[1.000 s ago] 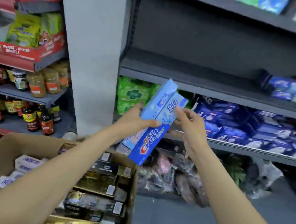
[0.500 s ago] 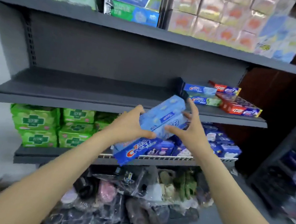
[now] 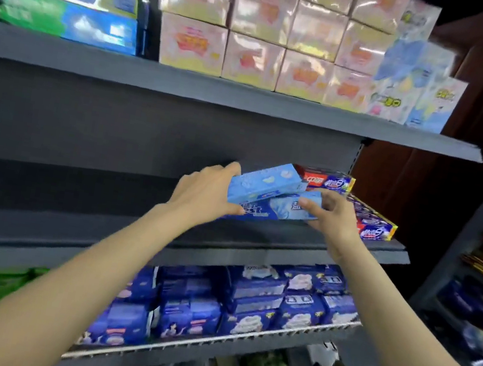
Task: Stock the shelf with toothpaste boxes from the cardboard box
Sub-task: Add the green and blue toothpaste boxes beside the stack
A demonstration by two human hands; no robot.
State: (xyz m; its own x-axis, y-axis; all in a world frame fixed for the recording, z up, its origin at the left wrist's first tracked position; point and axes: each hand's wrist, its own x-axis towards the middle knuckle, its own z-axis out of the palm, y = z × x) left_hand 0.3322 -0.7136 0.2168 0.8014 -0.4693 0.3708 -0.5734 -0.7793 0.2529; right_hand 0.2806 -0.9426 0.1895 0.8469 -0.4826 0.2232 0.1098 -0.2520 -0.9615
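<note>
Currently placing: dark grey metal shelf (image 3: pixel 105 193) runs bare to the left of both hands, red and blue toothpaste cartons (image 3: pixel 370 222) sitting just right of them. Two light blue toothpaste boxes (image 3: pixel 267 190) are held stacked, low over the shelf board. Left hand (image 3: pixel 203 195) grips their near end, thumb under, fingers over; right hand (image 3: pixel 333 216) pinches the far end. Next move, probably: lower flat, slide against the cartons, release.
</note>
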